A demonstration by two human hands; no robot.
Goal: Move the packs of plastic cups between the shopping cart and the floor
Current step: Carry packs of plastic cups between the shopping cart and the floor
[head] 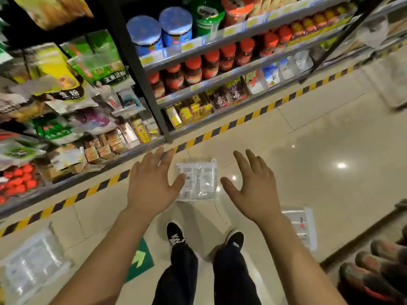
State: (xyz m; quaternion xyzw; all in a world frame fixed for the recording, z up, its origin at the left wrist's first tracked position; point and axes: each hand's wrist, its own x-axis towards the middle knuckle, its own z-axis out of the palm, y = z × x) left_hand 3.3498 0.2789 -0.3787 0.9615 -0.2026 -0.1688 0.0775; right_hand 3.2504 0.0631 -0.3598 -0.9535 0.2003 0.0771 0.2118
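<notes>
A clear pack of plastic cups (199,182) lies on the tiled floor in front of my feet. My left hand (152,183) hovers to its left with fingers spread, the thumb overlapping the pack's left edge in the view. My right hand (255,188) is spread open to the pack's right, apart from it. Neither hand holds anything. A second clear pack (302,227) lies on the floor at the right, partly hidden behind my right forearm. A third pack (33,263) lies at the lower left. A blurred cart-like shape (394,84) stands at the far right edge.
Store shelves (242,31) with jars, bags and boxes run along the left and back. Yellow-black hazard tape (220,128) marks the floor beside them. A green arrow sticker (139,258) lies near my shoes (176,234). Another low shelf with goods (374,271) is at the lower right.
</notes>
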